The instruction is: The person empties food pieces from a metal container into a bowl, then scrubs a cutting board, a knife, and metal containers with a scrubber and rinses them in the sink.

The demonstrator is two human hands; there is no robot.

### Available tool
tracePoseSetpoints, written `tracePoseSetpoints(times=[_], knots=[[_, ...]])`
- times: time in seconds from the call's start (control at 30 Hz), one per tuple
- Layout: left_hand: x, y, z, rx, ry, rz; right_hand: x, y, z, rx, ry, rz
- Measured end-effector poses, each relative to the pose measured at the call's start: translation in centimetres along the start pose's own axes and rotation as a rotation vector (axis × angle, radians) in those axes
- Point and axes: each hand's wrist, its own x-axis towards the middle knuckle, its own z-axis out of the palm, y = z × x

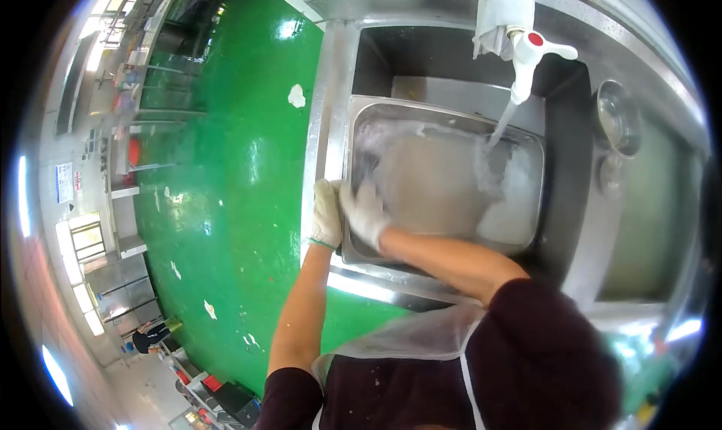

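A rectangular steel pan [444, 108] sits tilted slightly in the sink, full of cloudy, greyish water with white foam. My left hand [326, 216], in a white knit glove, grips the pan's left rim, its fingers close together. Just inside that rim is my right hand [366, 213], also gloved and smeared by motion; whether it holds anything cannot be made out. Water runs into the pan from a white tap [524, 69] with a red dot on its handle.
The steel sink [568, 152] surrounds the pan. On the right ledge stand a round metal bowl [618, 118] and a smaller dish [611, 176], beside another basin [647, 227] of greenish water. To the left, a shiny green floor [226, 204] has white patches. A person [150, 336] is far off.
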Motion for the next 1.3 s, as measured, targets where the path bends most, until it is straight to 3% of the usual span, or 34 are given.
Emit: tracePoseSetpoints(times=[0.03,0.07,0.17,0.23,0.3,0.33,0.43,0.5,0.6,0.7,0.73,0.77,0.83,0.87,0.93,1.03,1.13,1.17,1.2,1.27,1.3], knots=[[0.2,-0.5,0.3,0.037,0.031,0.078,-0.7,4.7,2.6,-0.153,-0.039,-0.150],[-0.6,2.2,0.4,-0.029,-0.030,-0.034,-2.4,5.2,0.8,-0.541,-0.259,-0.237],[-0.4,3.0,0.0,-0.050,-0.141,-0.173,-2.7,4.6,-6.4,-0.844,-0.624,-0.390],[0.1,1.7,0.2,-0.015,-0.105,-0.091,-0.7,10.2,-10.3,-1.027,-0.702,-0.503],[0.1,1.0,-0.2,0.043,-0.112,-0.031,-1.7,14.1,-15.4,-1.129,-0.612,-0.164],[-1.4,5.0,1.1,0.044,-0.054,-0.049,-1.9,17.0,-17.8,-1.149,-0.564,-0.094],[-0.8,3.8,0.1,0.016,-0.120,-0.099,-3.7,23.6,-23.5,-1.189,-0.204,-0.061],[-0.3,4.0,-0.4,0.053,-0.174,-0.124,-1.8,25.7,-22.5,-1.401,-0.052,0.067],[-0.8,5.1,0.7,-0.038,-0.150,-0.218,2.9,22.9,-16.7,-0.716,0.560,0.616],[-0.4,4.2,0.4,0.005,-0.159,-0.207,5.2,21.2,-15.1,-0.346,0.451,0.075],[-0.3,4.5,0.6,0.034,-0.156,-0.190,5.3,18.8,-14.0,-0.218,0.407,-0.126],[-0.4,4.8,0.9,0.064,-0.150,-0.177,3.6,13.5,-13.1,-0.064,0.407,-0.183],[-0.5,4.3,0.8,0.110,-0.144,-0.158,4.2,8.2,-10.3,-0.089,0.541,-0.441],[-0.1,2.8,0.7,0.129,-0.148,-0.145,3.8,4.5,-9.7,-0.015,0.465,-0.534],[0.1,3.0,0.6,0.299,-0.132,-0.073,7.6,1.5,-7.7,-0.062,0.449,-1.006],[-0.5,5.7,0.9,0.641,-0.152,-0.020,11.5,-0.4,-7.1,-0.164,0.500,-1.108],[-0.5,6.0,1.2,0.639,-0.157,-0.054,11.3,4.3,-11.4,-0.156,0.633,-0.675],[-0.6,6.1,1.2,0.626,-0.161,-0.069,12.6,8.0,-13.5,-0.073,0.785,-0.840],[-0.5,5.6,1.2,0.604,-0.164,-0.064,11.8,10.1,-16.3,-0.118,0.916,-0.636],[-0.4,5.6,1.0,0.576,-0.175,-0.051,13.4,17.2,-20.8,-0.430,1.105,-0.126],[-0.4,5.8,1.0,0.568,-0.182,-0.044,12.6,20.3,-24.3,-0.568,0.993,-0.170]])
